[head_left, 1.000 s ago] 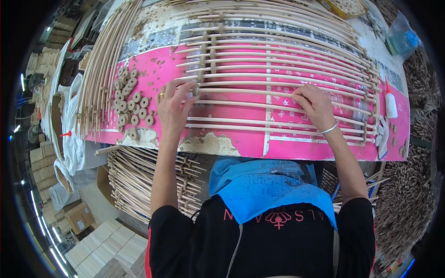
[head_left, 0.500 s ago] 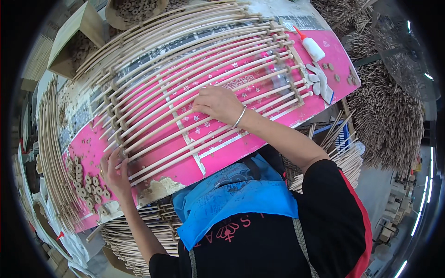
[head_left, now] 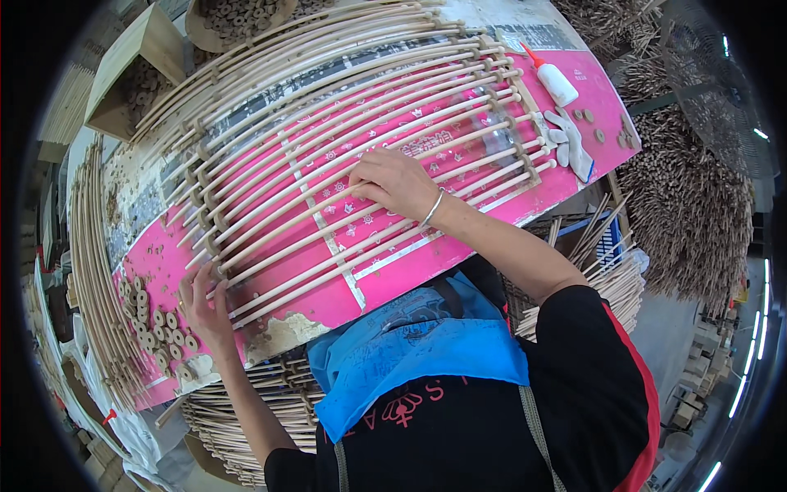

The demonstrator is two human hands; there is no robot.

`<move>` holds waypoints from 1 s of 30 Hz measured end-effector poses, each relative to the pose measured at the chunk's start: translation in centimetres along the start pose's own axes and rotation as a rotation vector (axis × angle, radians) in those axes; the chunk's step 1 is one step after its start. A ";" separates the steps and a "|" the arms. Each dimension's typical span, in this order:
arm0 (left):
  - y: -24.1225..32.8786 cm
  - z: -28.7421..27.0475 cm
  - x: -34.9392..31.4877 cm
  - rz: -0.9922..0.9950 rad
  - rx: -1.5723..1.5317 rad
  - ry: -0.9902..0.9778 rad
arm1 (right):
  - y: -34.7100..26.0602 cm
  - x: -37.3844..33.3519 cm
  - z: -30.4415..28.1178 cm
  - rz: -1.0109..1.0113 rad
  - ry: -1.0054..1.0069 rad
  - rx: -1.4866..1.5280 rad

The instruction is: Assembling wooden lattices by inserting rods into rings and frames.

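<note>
A row of pale wooden rods lies side by side across a pink printed board, with small round wooden rings threaded near both ends. My right hand, a bangle at its wrist, has its fingers closed around one rod near mid-length. At the left end of the same row, my left hand curls its thumb and fingers about a rod end, beside a ring. Its fingertips partly hide that end. Loose wooden rings are scattered just left of my left hand.
Beyond the row, more rods are stacked. A white glue bottle with a red tip and a glove lie at the right. An open box of rings stands far left. Long rods line the left edge; bundled sticks rise at right.
My right hand has shifted slightly to the right along the rod. My left hand stays at the rod end, and the whole view has drifted a little.
</note>
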State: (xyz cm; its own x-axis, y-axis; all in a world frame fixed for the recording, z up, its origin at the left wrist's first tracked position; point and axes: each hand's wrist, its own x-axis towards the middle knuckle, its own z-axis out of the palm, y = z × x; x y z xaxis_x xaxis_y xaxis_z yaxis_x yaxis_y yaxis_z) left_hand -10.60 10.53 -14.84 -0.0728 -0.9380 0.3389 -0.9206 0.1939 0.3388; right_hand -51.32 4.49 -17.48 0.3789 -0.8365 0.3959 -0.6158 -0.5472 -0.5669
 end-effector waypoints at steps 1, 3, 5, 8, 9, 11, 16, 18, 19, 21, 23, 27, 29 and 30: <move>0.0 0.0 0.0 -0.001 0.001 0.000 | 0.0 0.1 0.1 0.000 0.000 0.001; -0.1 0.0 0.1 0.029 0.054 0.015 | 0.0 0.3 0.2 -0.017 0.024 -0.027; -0.2 0.2 0.2 0.032 0.060 0.015 | -0.1 0.2 0.2 -0.021 0.027 -0.064; -0.3 0.1 0.2 0.048 0.071 0.023 | -0.3 0.3 0.2 -0.019 0.024 -0.117; -0.3 0.0 0.3 0.062 0.075 0.031 | -0.4 0.4 0.2 -0.014 0.019 -0.133; -0.9 -0.8 -0.5 -0.023 -0.015 -0.003 | -0.7 0.6 0.7 -0.054 0.036 -0.100; -0.8 0.4 -0.3 -0.006 -0.030 0.018 | -0.6 0.4 -1.6 -0.006 -0.040 -0.082; 0.4 0.4 0.4 0.025 -0.007 0.016 | -1.0 0.2 -2.8 -0.012 -0.027 -0.123; 0.4 0.5 0.2 0.019 0.029 0.024 | -1.2 0.1 -2.9 -0.024 -0.006 -0.158; 0.4 -0.1 -0.1 0.018 0.054 0.047 | -1.6 0.3 -2.6 0.005 -0.040 -0.110; 0.3 -0.3 -0.3 -0.004 0.056 0.041 | -1.9 0.5 -2.3 0.026 -0.064 -0.081; 0.2 -0.4 -0.4 -0.018 0.049 0.027 | -1.7 0.5 -1.8 0.033 -0.096 -0.091; 0.1 -0.4 -0.3 -0.022 0.045 0.030 | -1.6 0.6 -1.6 0.047 -0.108 -0.074; 0.2 -0.3 -0.2 -0.026 0.044 0.028 | -1.5 0.6 -1.6 0.038 -0.099 -0.079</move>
State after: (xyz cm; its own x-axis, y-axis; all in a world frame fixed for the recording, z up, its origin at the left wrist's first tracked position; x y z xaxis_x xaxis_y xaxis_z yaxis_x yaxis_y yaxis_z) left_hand -10.63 10.87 -14.57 -0.0387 -0.9342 0.3548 -0.9382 0.1561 0.3088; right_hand -51.28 4.82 -15.25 0.4179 -0.8575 0.3001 -0.6823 -0.5143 -0.5196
